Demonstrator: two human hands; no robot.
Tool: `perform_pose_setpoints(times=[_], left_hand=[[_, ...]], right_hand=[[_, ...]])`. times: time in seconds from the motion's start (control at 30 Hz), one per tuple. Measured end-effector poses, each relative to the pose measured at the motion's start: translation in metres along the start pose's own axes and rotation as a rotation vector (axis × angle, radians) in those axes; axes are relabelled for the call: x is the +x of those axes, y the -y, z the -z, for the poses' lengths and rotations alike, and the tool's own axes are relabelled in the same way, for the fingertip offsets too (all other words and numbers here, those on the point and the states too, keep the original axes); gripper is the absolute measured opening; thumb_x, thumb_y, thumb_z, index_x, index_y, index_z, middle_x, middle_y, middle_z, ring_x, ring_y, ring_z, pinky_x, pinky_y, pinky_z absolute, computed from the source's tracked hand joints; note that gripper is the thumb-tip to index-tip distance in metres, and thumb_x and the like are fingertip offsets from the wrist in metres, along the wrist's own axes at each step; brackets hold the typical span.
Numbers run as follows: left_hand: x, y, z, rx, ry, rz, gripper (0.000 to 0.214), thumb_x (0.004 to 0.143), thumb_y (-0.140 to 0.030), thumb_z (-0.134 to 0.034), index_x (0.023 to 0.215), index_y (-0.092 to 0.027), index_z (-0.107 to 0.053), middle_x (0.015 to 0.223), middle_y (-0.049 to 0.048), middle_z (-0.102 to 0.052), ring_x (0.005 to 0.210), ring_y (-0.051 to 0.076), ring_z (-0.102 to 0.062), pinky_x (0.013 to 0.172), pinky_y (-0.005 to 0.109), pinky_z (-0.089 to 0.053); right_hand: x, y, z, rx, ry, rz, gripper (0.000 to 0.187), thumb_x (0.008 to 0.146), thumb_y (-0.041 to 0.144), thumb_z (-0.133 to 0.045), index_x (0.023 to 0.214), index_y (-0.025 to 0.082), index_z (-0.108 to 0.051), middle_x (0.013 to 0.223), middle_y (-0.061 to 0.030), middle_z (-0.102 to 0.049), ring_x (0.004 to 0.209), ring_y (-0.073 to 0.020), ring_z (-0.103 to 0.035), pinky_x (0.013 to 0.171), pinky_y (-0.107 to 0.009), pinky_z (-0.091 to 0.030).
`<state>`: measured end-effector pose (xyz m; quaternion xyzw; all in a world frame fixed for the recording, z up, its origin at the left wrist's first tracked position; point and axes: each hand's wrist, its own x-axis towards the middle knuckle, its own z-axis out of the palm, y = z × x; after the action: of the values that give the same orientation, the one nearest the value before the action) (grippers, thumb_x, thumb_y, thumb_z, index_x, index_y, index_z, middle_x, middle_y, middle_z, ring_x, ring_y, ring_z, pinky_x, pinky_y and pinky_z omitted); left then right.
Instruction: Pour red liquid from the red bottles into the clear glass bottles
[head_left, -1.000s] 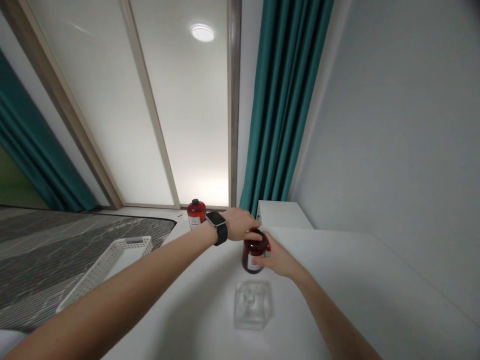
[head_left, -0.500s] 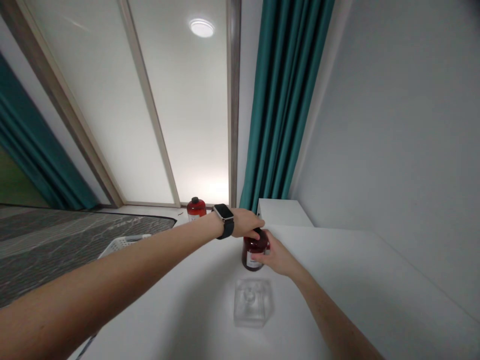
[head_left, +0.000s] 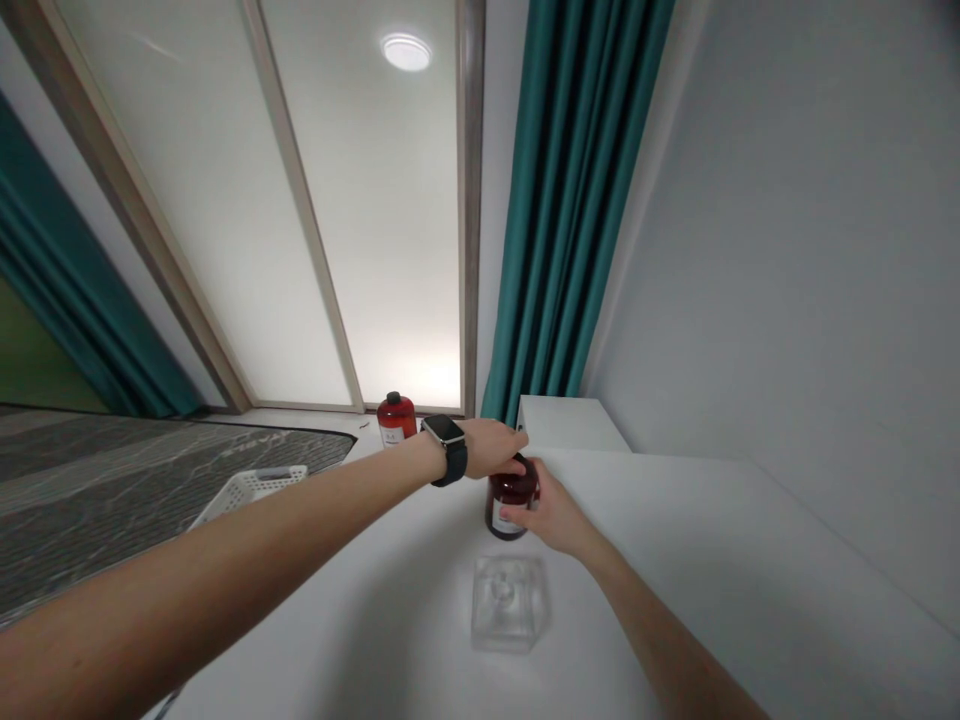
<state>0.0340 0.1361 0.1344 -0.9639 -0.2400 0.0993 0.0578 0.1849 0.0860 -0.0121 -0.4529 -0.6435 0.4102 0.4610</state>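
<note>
A dark red bottle [head_left: 507, 505] with a white label stands upright on the white table [head_left: 712, 560]. My left hand [head_left: 491, 447], a dark watch on its wrist, is closed over the bottle's black cap from above. My right hand [head_left: 549, 513] wraps the bottle's right side and holds it steady. Just in front of the bottle a clear square glass container [head_left: 507, 602] rests on the table, untouched by either hand.
A second red bottle with a black cap [head_left: 395, 419] stands at the far end near the window. A white slotted basket [head_left: 247, 489] lies at the left, partly behind my forearm. A white box [head_left: 570, 424] sits by the teal curtain [head_left: 570, 200].
Both hands stay on the bottle. My left wrist has turned slightly over the cap and the forearm now covers more of the basket. The view has shifted a little.
</note>
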Motion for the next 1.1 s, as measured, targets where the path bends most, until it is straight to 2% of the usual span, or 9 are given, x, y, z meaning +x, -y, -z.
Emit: perform_pose_setpoints(times=[0.37, 0.5, 0.57, 0.67, 0.73, 0.8, 0.87, 0.97, 1.1], left_hand=[[-0.001, 0.006, -0.004, -0.054, -0.064, -0.083, 0.012, 0.096, -0.029, -0.058, 0.094, -0.017, -0.057, 0.097, 0.0093, -0.07, 0.086, 0.024, -0.065, 0.066, 0.03, -0.042], [-0.006, 0.008, -0.011, -0.075, -0.131, -0.088, 0.012, 0.098, -0.029, -0.053, 0.093, -0.018, -0.056, 0.089, 0.0078, -0.068, 0.081, 0.024, -0.062, 0.069, 0.031, -0.043], [-0.011, 0.008, -0.018, -0.084, -0.175, -0.086, 0.013, 0.099, -0.027, -0.048, 0.096, -0.017, -0.056, 0.095, 0.0102, -0.066, 0.086, 0.025, -0.061, 0.075, 0.034, -0.045], [-0.024, 0.008, -0.034, -0.164, -0.307, -0.101, 0.017, 0.099, -0.021, -0.042, 0.11, -0.016, -0.055, 0.11, 0.0129, -0.062, 0.101, 0.028, -0.058, 0.091, 0.04, -0.044], [-0.034, 0.007, -0.051, -0.33, -0.419, -0.08, 0.033, 0.098, -0.025, -0.046, 0.129, -0.017, -0.045, 0.123, 0.0142, -0.057, 0.114, 0.029, -0.053, 0.1, 0.043, -0.042], [-0.042, 0.006, -0.071, -0.513, -0.479, -0.013, 0.048, 0.094, -0.031, -0.054, 0.137, -0.017, -0.037, 0.13, 0.0156, -0.053, 0.121, 0.029, -0.05, 0.103, 0.044, -0.042], [-0.046, 0.004, -0.092, -0.684, -0.487, 0.043, 0.059, 0.088, -0.034, -0.064, 0.138, -0.019, -0.037, 0.133, 0.0156, -0.052, 0.121, 0.03, -0.052, 0.102, 0.047, -0.043], [-0.044, -0.004, -0.118, -0.869, -0.531, 0.098, 0.064, 0.084, -0.034, -0.069, 0.138, -0.021, -0.038, 0.135, 0.0142, -0.054, 0.121, 0.03, -0.053, 0.101, 0.05, -0.044], [-0.035, -0.017, -0.132, -1.05, -0.574, 0.12, 0.069, 0.08, -0.028, -0.073, 0.139, -0.022, -0.037, 0.137, 0.0138, -0.053, 0.123, 0.03, -0.053, 0.103, 0.05, -0.043]], right_hand=[[-0.001, 0.0, 0.003, -0.02, 0.018, 0.016, 0.054, 0.065, 0.022, -0.079, 0.112, 0.019, -0.051, 0.109, -0.0055, -0.065, 0.099, -0.0266, -0.063, 0.087, -0.042, -0.05], [0.0, 0.002, 0.003, -0.024, 0.022, 0.014, 0.054, 0.066, 0.018, -0.077, 0.112, 0.019, -0.05, 0.111, -0.006, -0.065, 0.1, -0.0259, -0.063, 0.087, -0.041, -0.051], [0.0, 0.004, 0.002, -0.024, 0.026, 0.018, 0.056, 0.066, 0.016, -0.077, 0.114, 0.02, -0.05, 0.112, -0.0057, -0.065, 0.101, -0.0253, -0.063, 0.089, -0.042, -0.05], [-0.001, 0.007, 0.004, -0.019, 0.046, 0.029, 0.06, 0.066, 0.014, -0.077, 0.119, 0.02, -0.05, 0.115, -0.0057, -0.065, 0.105, -0.0241, -0.062, 0.094, -0.042, -0.048], [-0.002, 0.009, 0.008, -0.017, 0.079, 0.023, 0.062, 0.067, 0.014, -0.077, 0.122, 0.022, -0.051, 0.12, -0.0059, -0.063, 0.108, -0.0236, -0.061, 0.095, -0.042, -0.048], [-0.002, 0.012, 0.015, -0.014, 0.128, -0.001, 0.062, 0.067, 0.015, -0.077, 0.123, 0.023, -0.052, 0.122, -0.0063, -0.062, 0.107, -0.0238, -0.061, 0.092, -0.041, -0.05], [-0.002, 0.014, 0.023, -0.017, 0.171, -0.025, 0.059, 0.068, 0.017, -0.077, 0.122, 0.024, -0.055, 0.123, -0.0066, -0.063, 0.105, -0.024, -0.062, 0.087, -0.04, -0.052], [-0.002, 0.019, 0.034, -0.035, 0.189, -0.04, 0.051, 0.068, 0.019, -0.077, 0.116, 0.021, -0.06, 0.116, -0.0066, -0.067, 0.098, -0.0236, -0.063, 0.088, -0.042, -0.051], [-0.002, 0.025, 0.042, -0.021, 0.207, -0.061, 0.035, 0.074, 0.028, -0.074, 0.106, 0.018, -0.063, 0.098, -0.0049, -0.072, 0.089, -0.0223, -0.067, 0.086, -0.042, -0.051]])
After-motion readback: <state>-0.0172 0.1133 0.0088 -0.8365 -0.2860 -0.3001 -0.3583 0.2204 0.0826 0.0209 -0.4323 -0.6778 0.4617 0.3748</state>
